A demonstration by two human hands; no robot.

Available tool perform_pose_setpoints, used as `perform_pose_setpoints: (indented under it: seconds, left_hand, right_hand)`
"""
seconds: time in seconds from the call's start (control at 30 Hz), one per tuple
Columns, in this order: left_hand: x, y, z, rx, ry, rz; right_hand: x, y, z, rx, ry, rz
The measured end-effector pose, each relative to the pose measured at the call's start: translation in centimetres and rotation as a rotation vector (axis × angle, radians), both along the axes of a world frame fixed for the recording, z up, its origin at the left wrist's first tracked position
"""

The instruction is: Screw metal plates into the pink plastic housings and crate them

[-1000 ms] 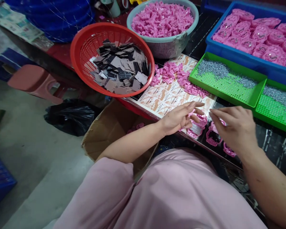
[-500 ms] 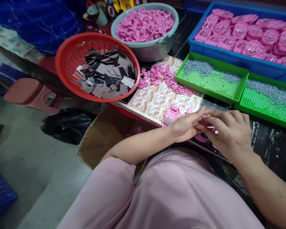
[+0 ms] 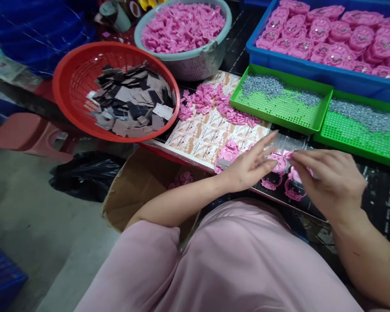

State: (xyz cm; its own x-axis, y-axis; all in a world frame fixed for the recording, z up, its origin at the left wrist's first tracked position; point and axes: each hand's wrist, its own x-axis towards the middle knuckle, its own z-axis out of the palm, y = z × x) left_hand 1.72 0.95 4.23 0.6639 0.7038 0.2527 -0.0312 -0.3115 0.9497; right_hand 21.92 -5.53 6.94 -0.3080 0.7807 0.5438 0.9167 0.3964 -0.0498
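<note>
Evidently the job is partway through: many pieces look done, plenty of stock remains. Taking the first green tray as landmark, the worktop spreads beneath and around it. The blue crate stands just behind, full of stacked pink pieces that I judge the furthest along. Well to the tray's left, the red basket holds many grey and dark plates. Nearer, behind and left of the tray, the grey-green basin is heaped with pink parts. The second green tray adjoins its right; both carry tiny metal bits, probably screws.

In front of the tray, the left hand has its fingers spread, apparently gripping nothing; whether it touches the pink casing under its thumb I cannot tell. Beside it, the right hand has its fingers pinched on what seems a small pink part. Further left, another casing bears a grey plate, so that one looks begun, not complete.
</note>
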Motion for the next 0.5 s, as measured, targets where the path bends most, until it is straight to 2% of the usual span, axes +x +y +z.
perform_pose_setpoints:
  seconds: [0.1,0.2,0.33,0.5]
  left_hand:
    - [-1.5,-0.1,-0.4,0.552,0.12,0.071]
    - [-1.9,-0.5,-1.0,0.888,0.257,0.019]
    - [-1.1,-1.1,-1.9,1.068,0.386,-0.012]
    - [-0.6,-1.1,-2.4,1.143,0.445,-0.048]
  right_hand:
    - [1.3,0.2,-1.2,-0.065,0.097,-0.115]
    - [1.5,0.7,-2.6,-0.133,0.056,-0.075]
    - [0.7,1.5,-3.7,-0.081,-0.059,-0.051]
    - [0.6,2.1,-3.9,-0.101,-0.185,-0.027]
